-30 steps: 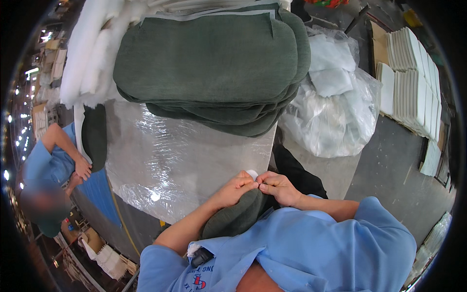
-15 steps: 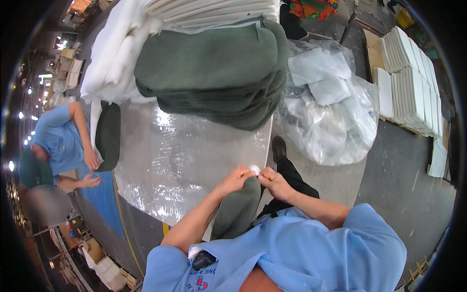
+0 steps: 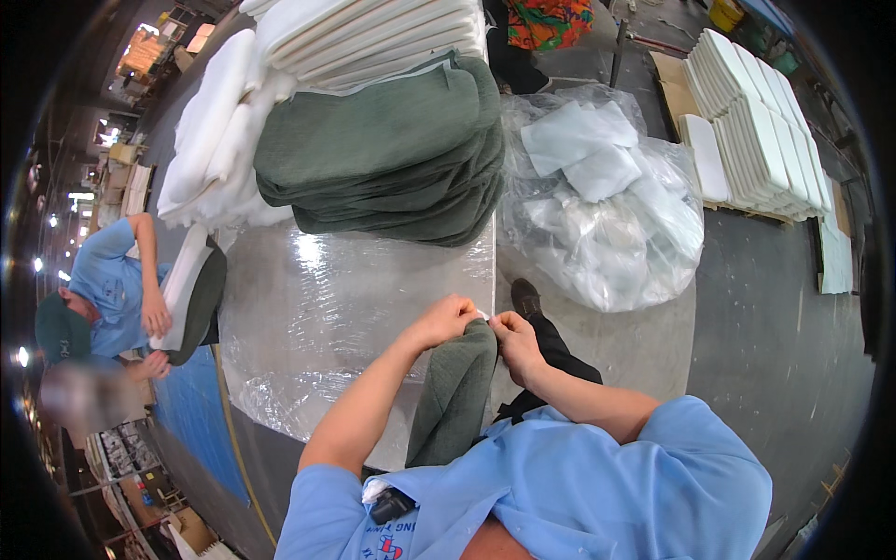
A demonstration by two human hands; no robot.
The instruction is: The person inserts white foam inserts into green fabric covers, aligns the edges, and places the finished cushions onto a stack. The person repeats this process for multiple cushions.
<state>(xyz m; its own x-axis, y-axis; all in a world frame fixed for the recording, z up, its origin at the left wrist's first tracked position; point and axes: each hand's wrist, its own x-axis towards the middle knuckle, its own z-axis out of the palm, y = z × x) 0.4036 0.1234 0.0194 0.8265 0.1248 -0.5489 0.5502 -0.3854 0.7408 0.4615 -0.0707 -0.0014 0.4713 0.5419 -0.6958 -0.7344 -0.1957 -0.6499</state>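
Note:
A dark green fabric cover [image 3: 452,392] hangs in front of my body over the near edge of the plastic-wrapped table. My left hand [image 3: 446,322] pinches its upper end from the left, fingers closed. On the opposite side, my right hand [image 3: 516,347] grips the same end, its fingers bent against the cloth. A little white material [image 3: 483,315] shows between the two hands; the rest of it is hidden by the cover and fingers. Beyond my hands lies a stack of similar green covers [image 3: 373,135] on the table.
White padded slabs [image 3: 373,42] lie behind the green stack, with rolled white wadding [image 3: 210,121] on their left. A clear plastic bag [image 3: 607,243] of white pieces stands right of the table. White pads [image 3: 756,140] sit farther right. At left, a co-worker [image 3: 112,271] handles a green-and-white piece.
Less white shows at the cover's end between my hands, and my right hand has turned more upright. The co-worker's piece has tilted, showing more white. The whole view has shifted slightly.

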